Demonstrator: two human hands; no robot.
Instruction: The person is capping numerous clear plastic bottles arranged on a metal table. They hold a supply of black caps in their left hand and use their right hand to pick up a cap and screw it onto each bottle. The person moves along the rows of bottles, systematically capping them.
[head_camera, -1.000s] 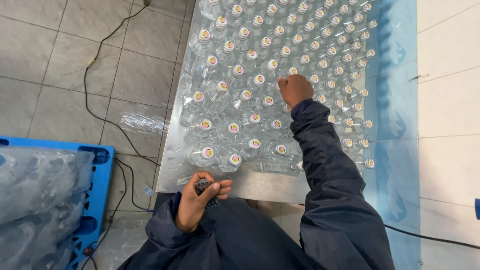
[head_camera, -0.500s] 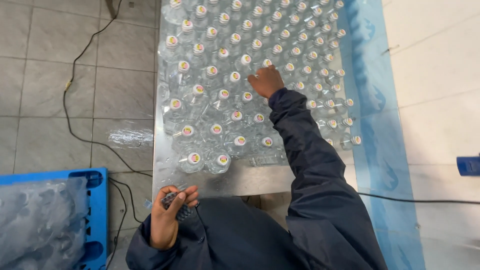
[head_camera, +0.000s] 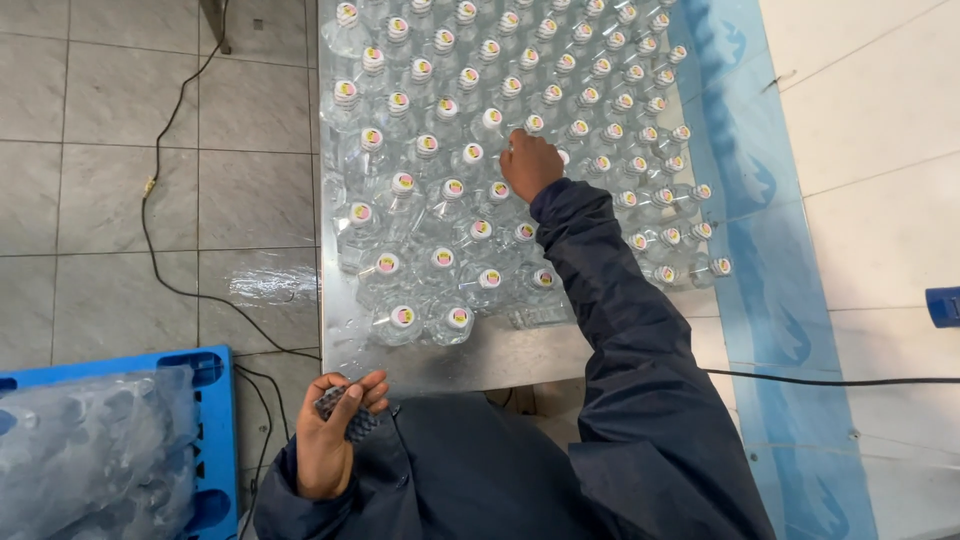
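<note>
Our right hand (head_camera: 528, 162) pinches a capped clear bottle (head_camera: 520, 130) on the surface (head_camera: 500, 355); our left hand (head_camera: 330, 435) clutches a small dark object (head_camera: 345, 412) near us

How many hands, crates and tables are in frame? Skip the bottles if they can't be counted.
Hands: 2, the left hand closed on a small dark object and the right hand among the bottles
Blue crate: 1
Metal table: 1
Total: 4
The bottles run off the top of the frame, so there is no exact count.
</note>
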